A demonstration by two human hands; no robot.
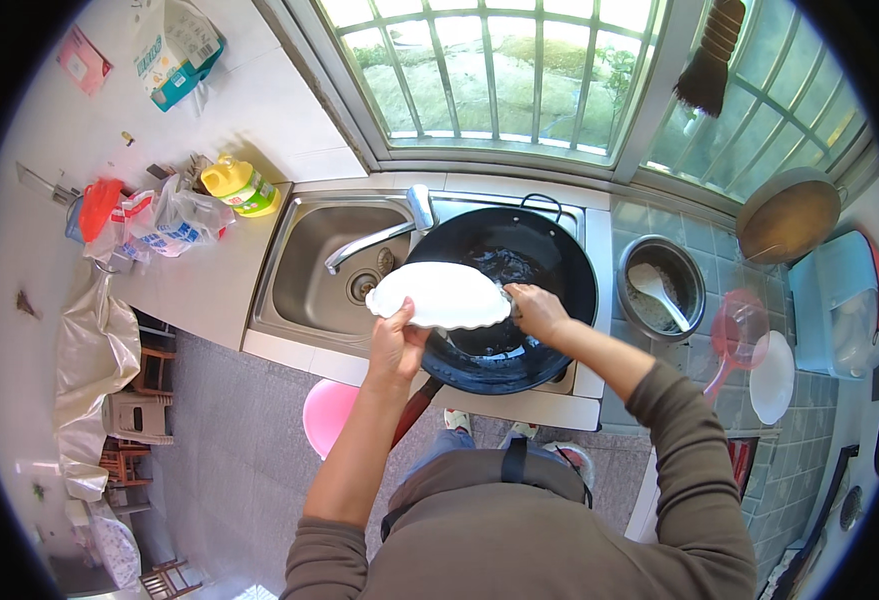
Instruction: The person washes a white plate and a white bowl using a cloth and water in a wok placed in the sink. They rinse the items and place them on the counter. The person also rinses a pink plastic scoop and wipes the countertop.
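My left hand (396, 346) grips a white oval dish (439, 294) with a scalloped rim by its near edge, thumb on the upward face. The dish is tilted above a large black wok (503, 367) that holds some water. At the dish's right end, my right hand (541, 312) is closed around a small greyish thing (512, 301), mostly hidden by the fingers; its kind is unclear. The wok rests over the right part of the sink unit, its brown handle (414, 411) pointing toward me. Left of it is a steel sink basin (312, 262).
A chrome faucet (379, 238) reaches over the basin. On the right counter stand a steel pot (629, 311) with a white rice paddle (661, 292), a pink strainer (739, 330) and a white plate (772, 377). A yellow detergent jug (240, 187) and plastic bags (173, 221) sit left.
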